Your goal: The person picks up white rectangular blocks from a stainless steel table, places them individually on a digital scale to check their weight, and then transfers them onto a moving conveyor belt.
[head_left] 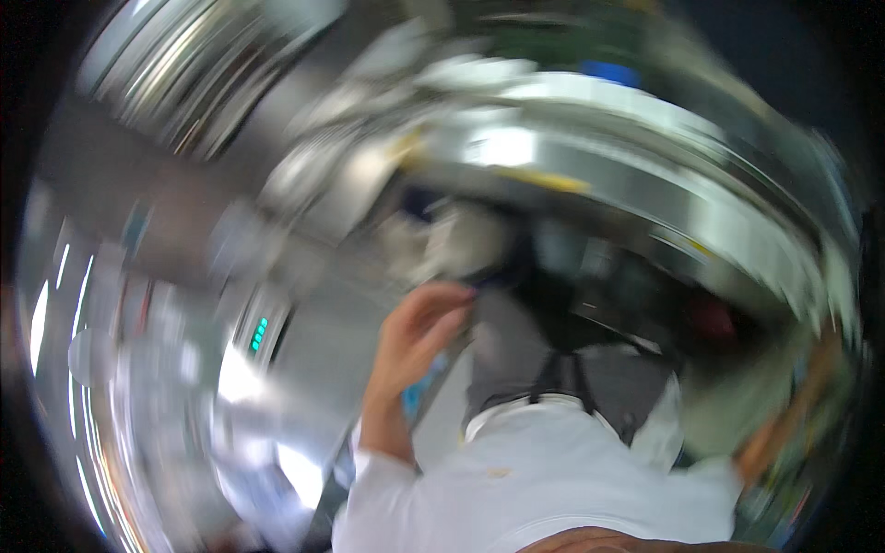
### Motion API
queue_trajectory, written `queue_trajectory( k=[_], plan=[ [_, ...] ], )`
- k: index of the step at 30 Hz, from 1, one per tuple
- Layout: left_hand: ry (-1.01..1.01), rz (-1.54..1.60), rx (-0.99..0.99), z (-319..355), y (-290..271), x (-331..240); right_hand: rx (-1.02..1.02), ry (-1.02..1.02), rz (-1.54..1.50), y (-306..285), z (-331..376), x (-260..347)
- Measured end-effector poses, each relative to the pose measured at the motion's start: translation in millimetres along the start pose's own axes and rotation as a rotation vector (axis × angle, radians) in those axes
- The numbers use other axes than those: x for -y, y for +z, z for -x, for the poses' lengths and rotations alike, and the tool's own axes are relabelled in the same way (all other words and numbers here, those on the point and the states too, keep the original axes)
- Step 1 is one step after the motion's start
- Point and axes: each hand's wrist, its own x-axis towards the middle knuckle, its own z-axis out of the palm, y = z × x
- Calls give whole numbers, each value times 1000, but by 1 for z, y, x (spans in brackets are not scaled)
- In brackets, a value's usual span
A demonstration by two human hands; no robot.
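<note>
Blurred steel counters (304, 359) smear around me as my left hand (415, 336), out of its white sleeve (516, 479), reaches with fingers curled toward a dark shape (544, 286) beyond, though whether it grips anything I cannot tell.

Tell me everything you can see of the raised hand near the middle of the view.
The left hand rises from a white sleeve near the picture's middle, bare, wrist straight. Its fingers curl to the right, tips at the blurred edge of a dark grey thing; whether they grip or only touch it cannot be told. A small blue patch shows beside the wrist. Motion blur smears all around it.
</note>
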Motion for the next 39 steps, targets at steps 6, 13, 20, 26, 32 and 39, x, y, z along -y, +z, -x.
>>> queue_trajectory(
  k=[6,13,20,26,32,39],
  plan=[
    [-22,-280,-828,121,-142,29,925,-39,-304,128,89,152],
    [-416,-1084,-1757,335,-427,130,1385,-149,-406,193,133,306],
    [-1028,-1576,-801,498,-507,155,1373,-322,-271,205,150,354],
    [91,-316,-1436,361,-368,73,1263,-520,-271,197,154,356],
    [83,-388,-1085,200,-257,36,1276,-599,-180,214,156,343],
    [95,-260,-531,76,-182,38,1283,-765,-480,220,168,374]
  ],
)
